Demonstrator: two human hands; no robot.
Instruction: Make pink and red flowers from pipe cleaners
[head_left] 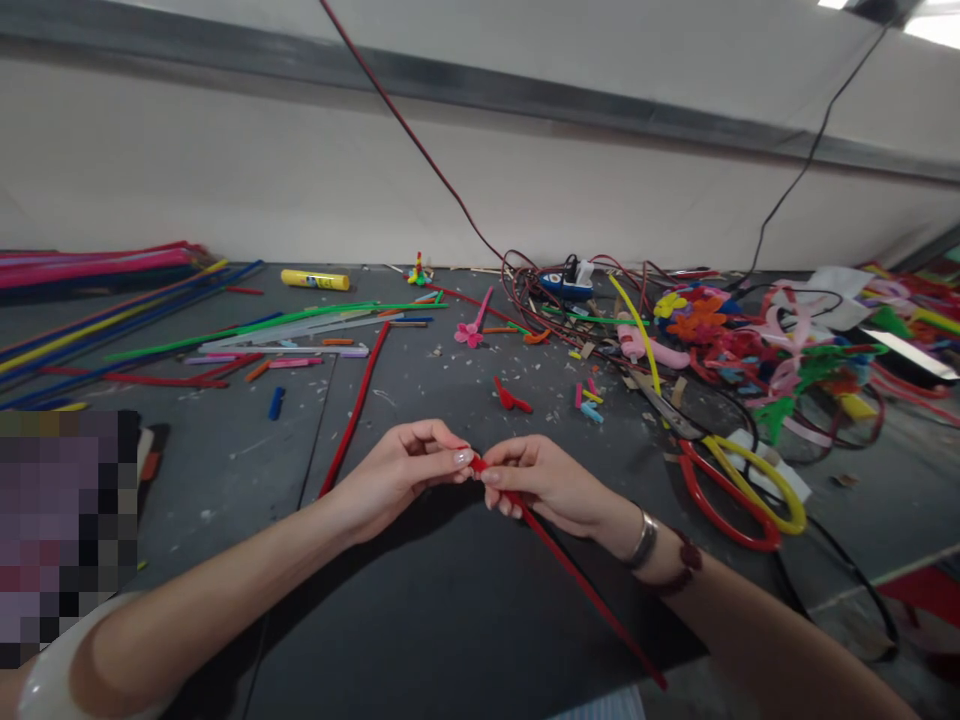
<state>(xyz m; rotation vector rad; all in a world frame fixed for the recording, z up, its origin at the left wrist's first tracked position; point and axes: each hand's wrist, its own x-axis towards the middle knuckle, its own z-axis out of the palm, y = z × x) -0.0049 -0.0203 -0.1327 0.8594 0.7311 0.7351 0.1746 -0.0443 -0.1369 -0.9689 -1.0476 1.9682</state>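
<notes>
Both hands meet over the dark table's near part. My left hand (pixel 420 465) is closed, its thumb and forefinger pinching the end of a red pipe cleaner (pixel 585 585). Just beside it my right hand (pixel 536 475) pinches the same strip, whose long tail runs down to the lower right. The part between the fingertips looks folded, though the fingers hide most of it. Beyond the hands lies a small bent red piece (pixel 513 400). Another long red strip (pixel 360 405) rests to the left of them.
Scissors (pixel 739 485) with red and yellow handles lie right of the hands. Colourful bent pieces (pixel 697 320) and cables are heaped at the back right. Strips (pixel 112 330) spread across the left, near a yellow tube (pixel 315 280). A pink flower (pixel 470 333) lies behind.
</notes>
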